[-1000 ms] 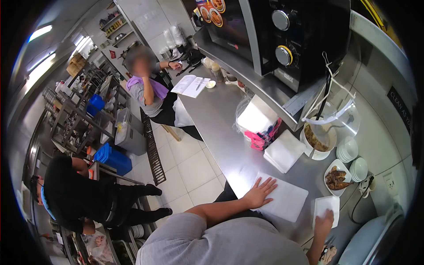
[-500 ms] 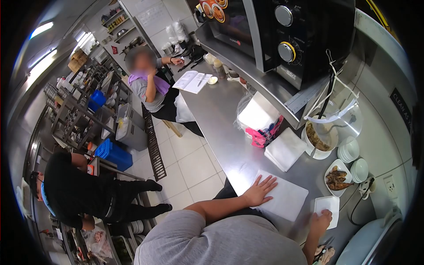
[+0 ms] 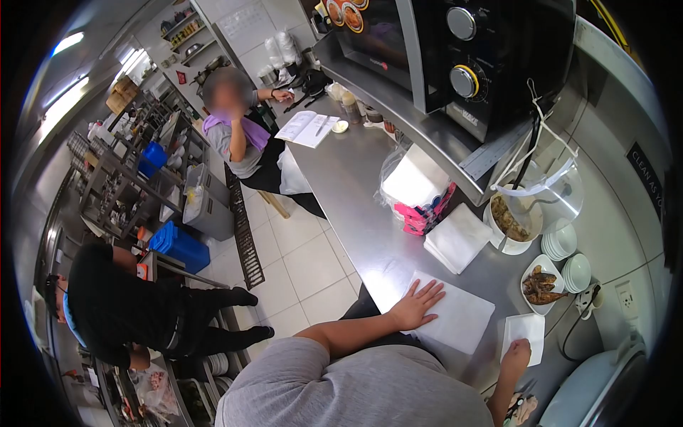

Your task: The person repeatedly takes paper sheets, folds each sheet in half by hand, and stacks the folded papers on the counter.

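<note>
My left hand (image 3: 418, 304) lies flat with fingers spread on a white paper sheet (image 3: 462, 317) at the near edge of the steel counter. To the right, my right hand (image 3: 516, 354) is closed, its curled fingers over the lower part of a small white rectangular piece (image 3: 525, 329), which looks like folded paper. What those fingers hold, if anything, is hidden. A stack of white paper sheets (image 3: 457, 238) lies beyond the left hand, beside a pink-and-white pack (image 3: 420, 203) in clear plastic.
A plate of fried fish (image 3: 542, 288), white bowls (image 3: 576, 272) and a food tub (image 3: 511, 226) line the wall side. The microwave (image 3: 455, 64) stands on a shelf above. One person sits by an open notebook (image 3: 310, 129); another in black (image 3: 135, 306) bends at the left.
The right hand has shifted slightly and its fingers look more curled over the small white piece. The left hand stays flat on the sheet. The view has moved a little.
</note>
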`<state>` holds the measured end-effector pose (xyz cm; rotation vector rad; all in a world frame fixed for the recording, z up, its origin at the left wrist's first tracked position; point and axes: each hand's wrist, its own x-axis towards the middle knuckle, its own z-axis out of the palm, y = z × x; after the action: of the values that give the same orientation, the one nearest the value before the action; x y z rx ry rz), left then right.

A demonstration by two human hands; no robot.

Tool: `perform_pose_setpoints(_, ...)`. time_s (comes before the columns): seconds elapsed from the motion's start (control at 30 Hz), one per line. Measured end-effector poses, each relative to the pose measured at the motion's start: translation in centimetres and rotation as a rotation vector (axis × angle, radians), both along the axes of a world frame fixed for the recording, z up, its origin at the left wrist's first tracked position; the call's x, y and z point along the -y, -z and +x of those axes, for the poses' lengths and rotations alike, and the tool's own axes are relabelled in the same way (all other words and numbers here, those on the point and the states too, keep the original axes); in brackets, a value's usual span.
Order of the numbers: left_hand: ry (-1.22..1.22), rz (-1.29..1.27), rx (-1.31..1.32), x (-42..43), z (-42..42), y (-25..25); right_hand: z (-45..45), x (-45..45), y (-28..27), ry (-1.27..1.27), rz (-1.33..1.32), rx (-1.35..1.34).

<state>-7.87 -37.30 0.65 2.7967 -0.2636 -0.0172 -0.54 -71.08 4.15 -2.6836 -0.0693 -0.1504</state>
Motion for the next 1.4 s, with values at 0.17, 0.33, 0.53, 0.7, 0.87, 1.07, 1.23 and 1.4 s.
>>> perform_pose_setpoints(0.17,-0.001,0.001,0.005,0.0,-0.1,0.3,0.0,-0.2,-0.6,-0.004,-0.011,-0.012)
perform_pose_setpoints(0.33,0.0,-0.006,0.013,0.0,0.0,0.4,0.3,0.6,0.1,-0.011,-0.013,0.014)
perform_pose_setpoints(0.53,0.0,-0.024,0.027,-0.1,0.0,0.6,0.8,1.4,1.1,-0.014,0.011,0.07)
perform_pose_setpoints(0.7,-0.014,-0.075,-0.046,0.2,0.6,-0.7,1.1,1.7,-2.0,0.063,0.017,0.055)
perform_pose_setpoints(0.87,0.073,-0.639,-0.214,2.9,2.5,-8.8,0.8,-2.4,-10.1,-0.039,0.351,0.03)
perform_pose_setpoints(1.07,0.148,-0.981,-0.267,5.9,2.2,-13.3,-0.1,-8.3,-11.2,-0.272,0.853,-0.113)
perform_pose_setpoints(1.23,0.141,-0.692,-0.064,5.4,1.2,-13.3,-1.4,-10.8,-12.5,-0.279,0.972,-0.201)
perform_pose_setpoints(1.4,0.126,-0.673,-0.2,4.1,0.9,-14.0,-1.4,-10.4,-12.6,-0.252,1.061,-0.263)
